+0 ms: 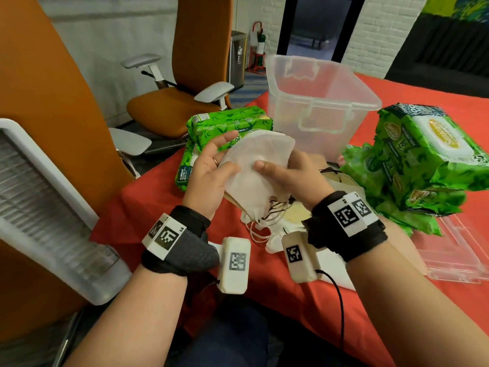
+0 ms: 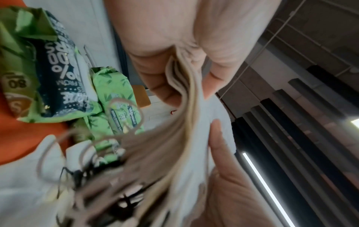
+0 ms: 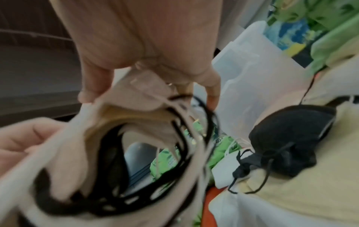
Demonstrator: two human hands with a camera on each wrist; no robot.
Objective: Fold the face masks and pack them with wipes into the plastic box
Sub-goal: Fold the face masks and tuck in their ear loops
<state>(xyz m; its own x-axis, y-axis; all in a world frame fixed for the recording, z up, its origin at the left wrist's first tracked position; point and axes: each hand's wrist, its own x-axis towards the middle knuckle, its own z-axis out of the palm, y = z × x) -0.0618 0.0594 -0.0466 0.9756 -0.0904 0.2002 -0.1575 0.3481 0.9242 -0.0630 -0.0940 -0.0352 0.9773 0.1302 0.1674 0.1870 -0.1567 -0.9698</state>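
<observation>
White masks (image 1: 255, 165), a small stack, sit between both hands above the table (image 1: 291, 300). Left hand (image 1: 211, 168): palm under the stack's left side, thumb on top, so grasping the masks. Right hand (image 1: 288, 172): thumb across the top face, fingers behind, also grasping them. Left wrist view shows several layers pinched edge-on, beige ones mixed w/ white; ear loops (image 1: 275, 207) dangle below the grip, tangled, some black.

More masks (image 1: 293, 213) lie on the table right under the grip, incl. a black mask (image 3: 291, 138) seen in the right wrist view. Box (image 1: 317, 102) stands beyond the grip, open; looks empty, though contents are hard to tell thru the clear wall. Lid (image 1: 457, 250) lies flat to the right of the grip. Wipes: one pack (image 1: 227, 123) just behind the left hand, a heap (image 1: 423, 160) further right.

Step, as I judge it: folding/squaring the stack, early in the task, since nothing appears packed yet. Next move prob. needs the halves pressed flat together, loops tucked in so they don't snag, then the stack carried fwd over the rim into the box. Risk: loose layers fan out if either thumb lets go.
</observation>
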